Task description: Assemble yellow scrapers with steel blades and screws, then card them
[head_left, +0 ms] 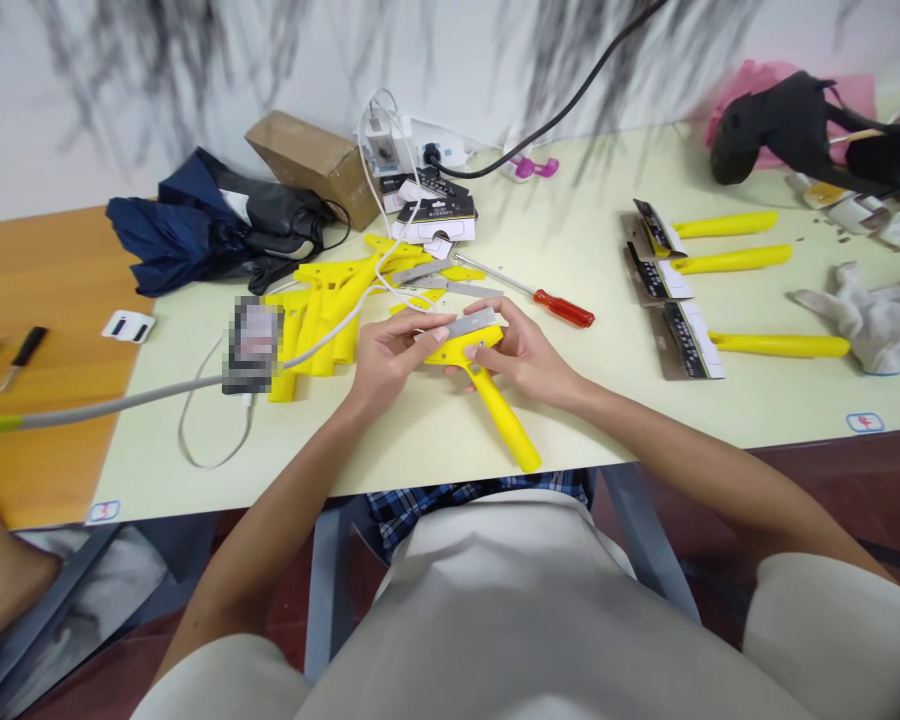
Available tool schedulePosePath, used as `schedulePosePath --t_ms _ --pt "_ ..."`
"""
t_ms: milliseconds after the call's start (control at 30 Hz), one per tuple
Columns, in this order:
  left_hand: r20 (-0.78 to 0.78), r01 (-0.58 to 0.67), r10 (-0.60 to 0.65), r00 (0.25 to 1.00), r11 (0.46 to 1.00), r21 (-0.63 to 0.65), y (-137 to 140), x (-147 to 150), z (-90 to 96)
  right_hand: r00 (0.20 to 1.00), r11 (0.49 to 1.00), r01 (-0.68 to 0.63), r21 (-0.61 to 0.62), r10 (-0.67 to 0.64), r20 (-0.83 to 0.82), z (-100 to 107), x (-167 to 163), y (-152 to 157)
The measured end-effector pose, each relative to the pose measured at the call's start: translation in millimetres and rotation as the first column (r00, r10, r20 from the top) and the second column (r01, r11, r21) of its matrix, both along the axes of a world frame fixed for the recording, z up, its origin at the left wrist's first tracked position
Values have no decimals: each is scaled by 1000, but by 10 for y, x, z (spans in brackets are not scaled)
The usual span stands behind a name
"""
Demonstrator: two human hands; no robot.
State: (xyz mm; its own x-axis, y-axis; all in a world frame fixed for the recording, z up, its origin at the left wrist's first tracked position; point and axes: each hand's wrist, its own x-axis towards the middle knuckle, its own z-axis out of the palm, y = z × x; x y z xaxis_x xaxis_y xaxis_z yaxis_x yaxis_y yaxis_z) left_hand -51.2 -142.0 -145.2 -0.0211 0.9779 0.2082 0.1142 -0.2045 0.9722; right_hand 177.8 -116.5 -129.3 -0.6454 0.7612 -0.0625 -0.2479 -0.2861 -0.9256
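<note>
Yellow scraper (504,415) is mid-frame, handle pointing at the near edge of the counter (607,412). Left hand (384,362) is pinched on the head's left end and the metal blade (474,321); right hand (526,357) grips the other end, fingers closed. Tbh, if either pinch loosens, that blade could slide and nick a finger. Also, a pale cable (139,398) crosses the loose yellow handles (315,335) left of centre, so grabbing one might snag. Red screwdriver (562,308) lies just above the right hand.
</note>
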Motion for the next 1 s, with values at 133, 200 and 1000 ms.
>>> schedulePosePath --t_ms 133,200,1000 --pt "50 -16 16 999 1000 -9 5 15 -40 1000 1000 -7 19 7 -3 -1 8 7" --pt "73 -12 13 997 1000 -12 7 17 -61 1000 1000 -5 29 5 3 -12 9 8" --pt "-177 110 -82 981 982 152 44 -136 18 993 985 19 173 -39 115 -76 19 10"
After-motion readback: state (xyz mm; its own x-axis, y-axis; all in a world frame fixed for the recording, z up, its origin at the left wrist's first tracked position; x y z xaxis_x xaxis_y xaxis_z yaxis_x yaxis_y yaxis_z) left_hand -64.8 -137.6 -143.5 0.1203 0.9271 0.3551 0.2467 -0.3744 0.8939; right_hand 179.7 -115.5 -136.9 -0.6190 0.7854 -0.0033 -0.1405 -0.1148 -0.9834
